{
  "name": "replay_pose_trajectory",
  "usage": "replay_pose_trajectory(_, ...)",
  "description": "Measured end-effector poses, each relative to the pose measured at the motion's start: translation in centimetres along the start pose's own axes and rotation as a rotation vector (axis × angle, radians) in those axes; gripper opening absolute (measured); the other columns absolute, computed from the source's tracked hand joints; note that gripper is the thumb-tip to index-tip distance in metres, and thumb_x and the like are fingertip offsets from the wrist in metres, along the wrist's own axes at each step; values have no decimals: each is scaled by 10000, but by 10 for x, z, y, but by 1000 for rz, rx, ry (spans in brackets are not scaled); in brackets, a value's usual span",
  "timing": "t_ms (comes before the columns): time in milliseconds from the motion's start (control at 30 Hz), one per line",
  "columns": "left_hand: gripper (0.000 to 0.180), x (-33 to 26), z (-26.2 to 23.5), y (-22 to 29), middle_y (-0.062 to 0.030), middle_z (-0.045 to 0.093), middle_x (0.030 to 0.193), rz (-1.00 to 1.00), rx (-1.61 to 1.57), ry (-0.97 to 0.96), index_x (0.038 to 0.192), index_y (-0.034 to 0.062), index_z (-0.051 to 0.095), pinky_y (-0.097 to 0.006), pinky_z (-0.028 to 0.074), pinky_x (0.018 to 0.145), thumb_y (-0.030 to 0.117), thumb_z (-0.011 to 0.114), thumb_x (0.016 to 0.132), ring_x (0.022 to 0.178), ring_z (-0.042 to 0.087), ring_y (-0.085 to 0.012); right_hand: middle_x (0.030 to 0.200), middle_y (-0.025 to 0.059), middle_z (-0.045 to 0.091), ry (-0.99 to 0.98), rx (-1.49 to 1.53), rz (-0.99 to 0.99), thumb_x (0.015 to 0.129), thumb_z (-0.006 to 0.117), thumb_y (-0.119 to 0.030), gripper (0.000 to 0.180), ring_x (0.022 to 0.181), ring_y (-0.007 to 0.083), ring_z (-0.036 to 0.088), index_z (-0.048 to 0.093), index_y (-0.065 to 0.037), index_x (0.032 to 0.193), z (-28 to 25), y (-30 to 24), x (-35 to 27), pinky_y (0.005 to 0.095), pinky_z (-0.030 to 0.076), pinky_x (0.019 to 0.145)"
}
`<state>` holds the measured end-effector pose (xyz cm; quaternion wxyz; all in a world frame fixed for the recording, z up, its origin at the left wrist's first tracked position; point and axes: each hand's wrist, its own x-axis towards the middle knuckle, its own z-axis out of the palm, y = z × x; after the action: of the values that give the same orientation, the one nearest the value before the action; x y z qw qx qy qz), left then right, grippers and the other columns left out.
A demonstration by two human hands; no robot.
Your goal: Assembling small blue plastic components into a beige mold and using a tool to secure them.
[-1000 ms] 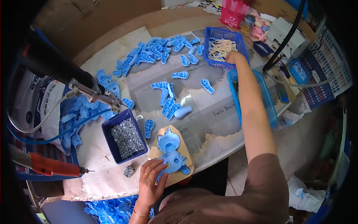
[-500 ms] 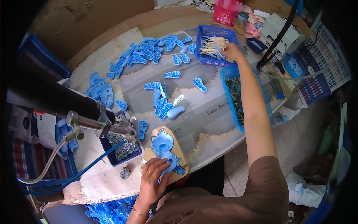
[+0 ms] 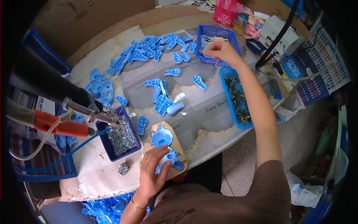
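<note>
"Two hands at work, well apart: the left hand (image 3: 152, 170), half open, curls over the lower blue shell (image 3: 172, 156), fingers on its upper side, thumb beside its lower edge. It sits on a tan block (image 3: 178, 145) at the tabletop's (image 3: 87, 164) near edge, just below an upper blue shell (image 3: 162, 137)."

"And the right hand (image 3: 223, 52)?"

"Reaching across to a blue basket (image 3: 214, 61) of pale strips (image 3: 220, 39), fingertips drawn together over its near left side. From here I cannot tell whether they grip anything."

"What stands in the way?"

"Right of the block, the right forearm crosses the edge of a teal tray (image 3: 244, 126). On the left, a metal fitting (image 3: 89, 112) and a red tool (image 3: 61, 125) hang by a dark bin (image 3: 102, 143) of small metal pieces (image 3: 125, 140), the fitting hiding part of it. Beyond the shells lie loose blue pieces (image 3: 161, 104), with a heap (image 3: 143, 49) behind."
</note>
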<state>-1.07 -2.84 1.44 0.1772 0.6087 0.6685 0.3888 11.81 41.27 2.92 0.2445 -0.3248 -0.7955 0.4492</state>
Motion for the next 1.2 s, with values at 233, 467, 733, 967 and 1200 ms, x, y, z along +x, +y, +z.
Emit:
replay_pose_trajectory(233,376,33,29,-10,-137,600,1303,-274,-663,255,1336,-49,526,-308,474,954,139,538,1010,1130,593,-176,762,75,703,-456,79,-146,801,796,-163,215,683,145,658,674,-1,871,146,-80,-187,301,499,622)
replay_pose_trajectory(467,223,16,20,-19,-84,662,913,-356,-754,318,1039,23,571,-296,527,785,211,452,1051,817,646,-154,858,43,718,-31,-166,30,866,695,-74,142,774,99,650,701,-21,998,62,-35,-199,267,522,690)
replay_pose_trajectory(733,214,1,16,-16,-8,592,817,-410,-765,264,1099,40,585,-203,407,680,206,459,1051,714,481,-58,944,113,687,259,-787,137,801,675,-23,204,885,286,669,681,-78,998,-27,76,-179,400,531,748)
replay_pose_trajectory(967,151,-10,17,-18,-43,647,858,-426,-783,222,1104,56,559,-203,410,653,169,488,1035,678,486,-57,924,136,647,312,-954,90,839,647,-71,114,875,351,628,652,-65,952,-17,69,-163,424,505,745)
replay_pose_trajectory(1200,157,-19,20,-20,-53,679,867,-459,-798,197,1113,49,564,-201,421,659,169,525,1018,692,498,-56,973,121,647,131,-746,-27,800,699,-41,166,880,340,637,640,-72,953,-19,75,-165,434,506,747)
